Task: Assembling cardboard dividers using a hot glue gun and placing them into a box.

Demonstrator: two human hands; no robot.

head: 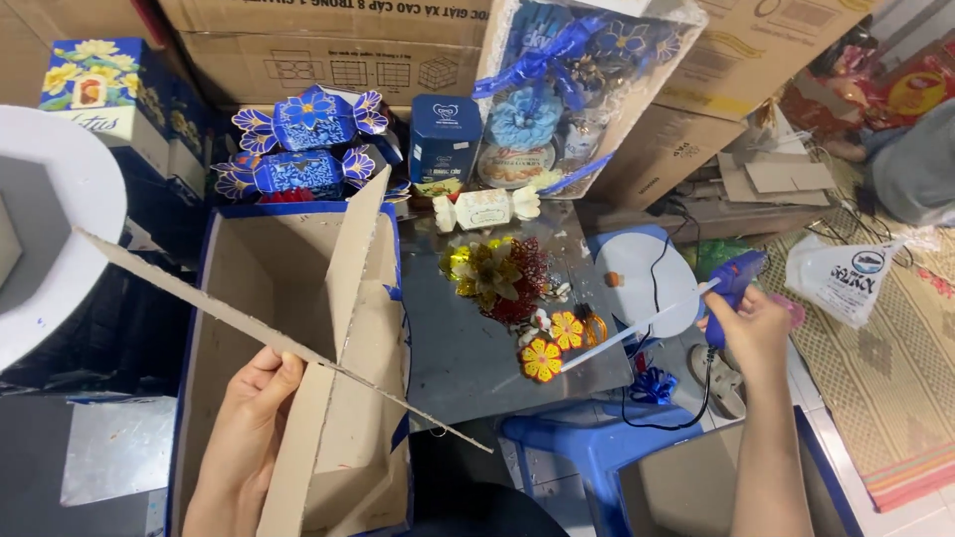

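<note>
My left hand (249, 418) grips a folded piece of brown cardboard (338, 328), one thin flap of it running edge-on across the view. The cardboard sits over an open brown box with blue edges (214, 298). My right hand (751, 328) holds a blue glue gun (734, 278) by its handle, with a long white glue stick (637, 333) pointing left toward the yellow paper flowers (545, 356). Those flowers lie on a grey metal sheet (468, 338) beside a red and gold flower decoration (497, 273).
Blue candy-shaped gift boxes (308, 119), a small blue box (445, 139) and a wrapped gift basket with blue ribbon (567, 89) stand at the back among large cartons. A blue plastic stool (597, 447) stands below. A white plastic bag (846, 278) lies on a woven mat at right.
</note>
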